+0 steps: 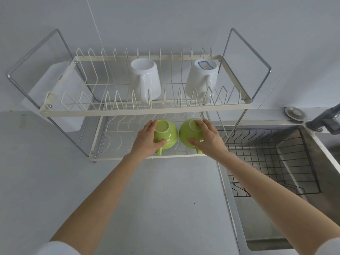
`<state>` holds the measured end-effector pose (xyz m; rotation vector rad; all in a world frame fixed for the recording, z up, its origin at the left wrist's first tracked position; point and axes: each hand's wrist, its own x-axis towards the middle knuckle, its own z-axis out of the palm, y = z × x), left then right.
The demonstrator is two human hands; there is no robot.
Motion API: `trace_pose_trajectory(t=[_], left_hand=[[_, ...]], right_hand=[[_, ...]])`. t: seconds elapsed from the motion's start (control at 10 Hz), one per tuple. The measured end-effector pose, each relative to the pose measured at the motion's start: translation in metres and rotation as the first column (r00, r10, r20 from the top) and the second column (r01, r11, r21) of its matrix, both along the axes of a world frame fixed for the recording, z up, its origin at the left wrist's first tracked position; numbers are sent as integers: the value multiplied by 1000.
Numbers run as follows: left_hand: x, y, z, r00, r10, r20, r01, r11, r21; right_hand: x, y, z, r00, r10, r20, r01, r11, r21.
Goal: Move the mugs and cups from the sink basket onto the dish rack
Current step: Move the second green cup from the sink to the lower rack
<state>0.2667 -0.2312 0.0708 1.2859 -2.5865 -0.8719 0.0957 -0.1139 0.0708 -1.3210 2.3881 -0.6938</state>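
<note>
Two upturned green cups, left cup (166, 134) gripped by left hand (145, 139), right cup (189, 134) by right hand (209, 138), fingers curled round each, on rack (147, 109)

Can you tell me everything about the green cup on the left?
The left green cup is round, glossy and lime green, probably ceramic. It sits upside down on the lower shelf of the dish rack, its pale unglazed foot ring facing up and its handle pointing toward the person. The left hand grips it from the side, fingers on the base, thumb on its near side. It sits right against the other green cup.
</note>
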Motion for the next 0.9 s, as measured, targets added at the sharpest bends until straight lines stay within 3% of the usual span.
trace_pose_trajectory(t=[0.4,0.5,0.6,0.9], left_hand=[[5,-7,11,997,-53,60,49,997,60],[8,3,20,995,-50,90,52,998,-22],[17,24,37,988,-61,143,89,976,-198],[42,66,82,993,-54,101,88,925,-370]], right_hand=[[5,10,7,983,90,-159,-70,989,127],[10,19,14,974,115,-195,-91,988,128],[18,34,25,945,156,-286,-127,985,119],[33,82,74,889,205,-409,-226,974,-2]])
